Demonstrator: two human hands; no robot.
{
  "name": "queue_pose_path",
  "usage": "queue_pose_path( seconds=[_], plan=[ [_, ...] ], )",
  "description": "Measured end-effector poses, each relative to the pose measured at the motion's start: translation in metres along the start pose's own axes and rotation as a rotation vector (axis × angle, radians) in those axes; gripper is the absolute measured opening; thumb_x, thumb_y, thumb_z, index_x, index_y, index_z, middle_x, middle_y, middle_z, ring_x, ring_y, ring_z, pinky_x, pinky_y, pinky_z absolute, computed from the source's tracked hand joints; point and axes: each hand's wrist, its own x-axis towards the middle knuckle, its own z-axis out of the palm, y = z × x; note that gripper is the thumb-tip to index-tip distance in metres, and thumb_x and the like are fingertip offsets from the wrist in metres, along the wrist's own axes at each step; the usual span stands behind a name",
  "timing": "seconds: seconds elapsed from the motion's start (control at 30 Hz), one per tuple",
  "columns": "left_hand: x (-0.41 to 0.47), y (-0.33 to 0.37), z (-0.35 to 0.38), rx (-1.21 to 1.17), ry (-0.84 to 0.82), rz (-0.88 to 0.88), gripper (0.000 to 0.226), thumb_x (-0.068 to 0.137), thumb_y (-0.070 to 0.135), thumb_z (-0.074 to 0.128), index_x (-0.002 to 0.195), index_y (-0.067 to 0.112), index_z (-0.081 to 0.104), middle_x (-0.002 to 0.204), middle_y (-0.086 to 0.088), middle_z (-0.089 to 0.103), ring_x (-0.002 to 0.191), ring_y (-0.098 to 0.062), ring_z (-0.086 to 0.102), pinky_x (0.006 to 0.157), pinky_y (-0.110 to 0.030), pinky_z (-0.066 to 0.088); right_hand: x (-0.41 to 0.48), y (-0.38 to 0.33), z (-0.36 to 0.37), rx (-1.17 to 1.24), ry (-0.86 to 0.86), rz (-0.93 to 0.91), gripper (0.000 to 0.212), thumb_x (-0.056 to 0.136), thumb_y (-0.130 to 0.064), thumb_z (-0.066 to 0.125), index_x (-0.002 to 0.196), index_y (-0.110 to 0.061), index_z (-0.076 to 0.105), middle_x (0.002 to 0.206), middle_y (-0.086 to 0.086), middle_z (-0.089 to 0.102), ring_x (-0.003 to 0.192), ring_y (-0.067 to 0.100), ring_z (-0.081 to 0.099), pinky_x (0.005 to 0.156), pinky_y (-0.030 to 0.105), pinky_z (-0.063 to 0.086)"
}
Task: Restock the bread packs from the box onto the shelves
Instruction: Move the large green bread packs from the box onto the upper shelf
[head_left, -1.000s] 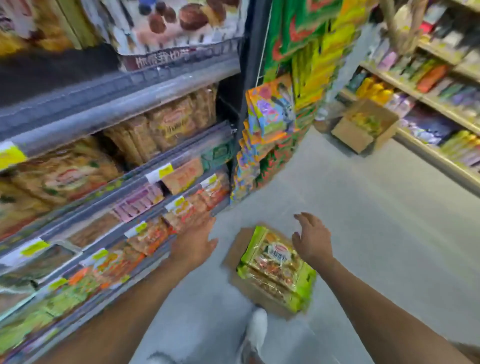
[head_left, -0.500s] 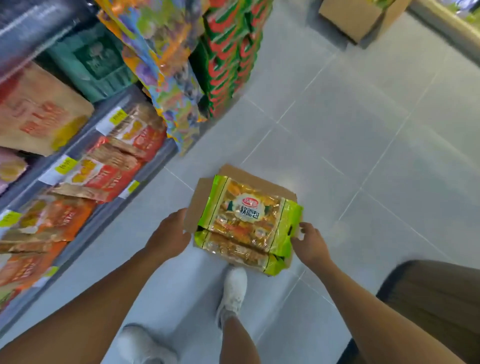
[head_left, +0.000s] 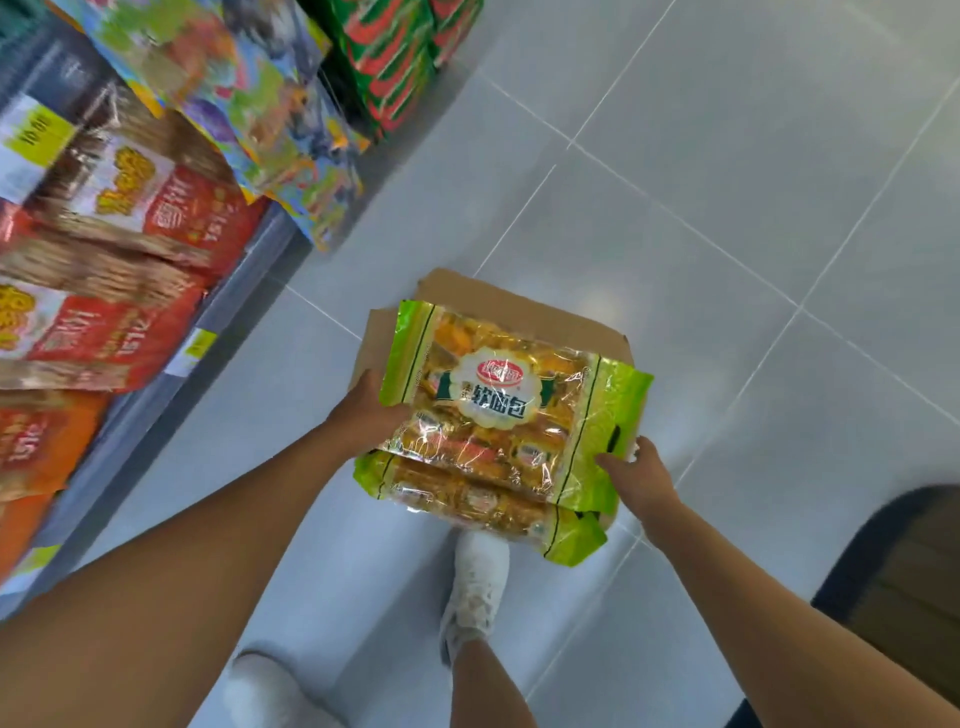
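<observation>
Over the cardboard box (head_left: 519, 299) on the floor, the top bread pack (head_left: 493, 410) is lying tilted on a second bread pack (head_left: 478, 501) of the same kind, and both hands are taking it by its green end seams. The left hand (head_left: 363, 415) is gripping the left seam, its fingers tucked out of sight beneath the film. The right hand (head_left: 641, 475) is pinching the right end, its thumb lying on top near the hang hole. The pack is looking light and soft, with clear crinkly film over small wrapped rolls. It is probably slippery and easy to crush, so the flat sealed ends are offering a safer hold than the middle, perhaps with support from below. Pale glossy floor tiles (head_left: 727, 208) are catching the light all around, and a white shoe (head_left: 480, 577) is standing just beside the box's near edge. To the left, a low shelf (head_left: 244, 280) is carrying red and orange snack packs (head_left: 130, 218), and colourful bags (head_left: 270, 104) are hanging beyond them. Whether that shelf is leaving room for this pack cannot be told.
</observation>
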Motion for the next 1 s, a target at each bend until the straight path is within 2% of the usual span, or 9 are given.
queue_pose_path(
  seconds=[0.1,0.2,0.3,0.37,0.43,0.5,0.57,0.7,1.0],
  plan=[
    [0.013,0.007,0.003,-0.107,-0.007,-0.064,0.074,0.094,0.034,0.064,0.153,0.014,0.025,0.147,-0.009,0.046,0.127,-0.031,0.049,0.094,-0.035,0.040,0.014,0.005,0.008,0.136,-0.039,0.030,0.064,0.082,-0.028,0.078,0.138,-0.013,0.051,0.128,0.011,0.065,0.110,0.031,0.064,0.094,0.043,0.052],
    [0.018,0.012,0.004,-0.185,-0.015,-0.093,0.065,0.092,0.027,0.069,0.146,0.006,0.040,0.128,-0.008,0.055,0.112,-0.028,0.054,0.092,-0.032,0.042,0.022,0.007,0.012,0.167,-0.050,0.055,0.062,0.077,-0.037,0.082,0.130,-0.015,0.060,0.119,0.008,0.070,0.102,0.028,0.068,0.091,0.041,0.054],
    [0.018,0.013,0.002,-0.254,-0.084,-0.077,0.034,0.087,0.029,0.076,0.116,0.015,0.067,0.118,-0.008,0.069,0.107,-0.030,0.066,0.099,-0.041,0.052,0.021,0.001,0.016,0.173,-0.079,0.091,0.051,0.077,-0.039,0.084,0.117,-0.012,0.069,0.105,0.006,0.072,0.090,0.024,0.069,0.083,0.036,0.056],
    [0.015,0.015,0.002,-0.249,-0.093,-0.057,0.022,0.086,0.030,0.076,0.106,0.021,0.068,0.111,-0.008,0.070,0.102,-0.026,0.066,0.095,-0.040,0.053,0.019,-0.002,0.018,0.133,-0.065,0.064,0.054,0.079,-0.041,0.082,0.120,-0.009,0.067,0.107,0.007,0.071,0.092,0.025,0.067,0.083,0.034,0.054],
    [0.011,0.016,0.004,-0.239,-0.089,-0.033,0.032,0.089,0.026,0.072,0.119,0.020,0.062,0.113,-0.005,0.066,0.102,-0.023,0.063,0.087,-0.034,0.051,0.015,-0.003,0.022,0.144,-0.056,0.052,0.053,0.082,-0.037,0.080,0.124,-0.009,0.064,0.105,0.005,0.070,0.090,0.023,0.067,0.081,0.034,0.053],
    [0.006,0.019,0.006,-0.245,-0.079,-0.009,0.041,0.092,0.023,0.069,0.130,0.017,0.054,0.116,-0.005,0.063,0.102,-0.022,0.060,0.081,-0.032,0.046,0.010,-0.003,0.022,0.207,-0.059,0.042,0.040,0.087,-0.025,0.077,0.121,-0.010,0.064,0.093,0.000,0.068,0.078,0.015,0.065,0.069,0.030,0.050],
    [0.001,0.021,0.006,-0.234,-0.066,0.008,0.046,0.093,0.021,0.068,0.135,0.015,0.049,0.117,-0.004,0.061,0.103,-0.023,0.059,0.083,-0.032,0.046,0.004,-0.002,0.023,0.228,-0.059,0.038,0.039,0.088,-0.019,0.075,0.124,-0.009,0.063,0.098,0.004,0.069,0.079,0.016,0.065,0.074,0.032,0.051],
    [-0.015,0.022,-0.001,-0.208,-0.054,0.029,0.047,0.093,0.023,0.068,0.135,0.015,0.049,0.119,-0.006,0.064,0.104,-0.027,0.063,0.089,-0.042,0.053,-0.009,-0.003,0.021,0.200,-0.043,-0.006,0.039,0.089,-0.022,0.073,0.125,-0.012,0.063,0.111,0.009,0.070,0.096,0.029,0.067,0.086,0.039,0.052],
    [-0.089,0.024,-0.037,-0.321,0.009,0.092,0.046,0.092,0.022,0.067,0.135,0.020,0.050,0.125,-0.005,0.064,0.112,-0.027,0.063,0.099,-0.046,0.052,-0.085,-0.035,-0.009,0.175,0.008,-0.131,0.030,0.089,-0.019,0.070,0.119,-0.020,0.066,0.108,0.005,0.071,0.095,0.027,0.068,0.087,0.040,0.054]
  ],
)
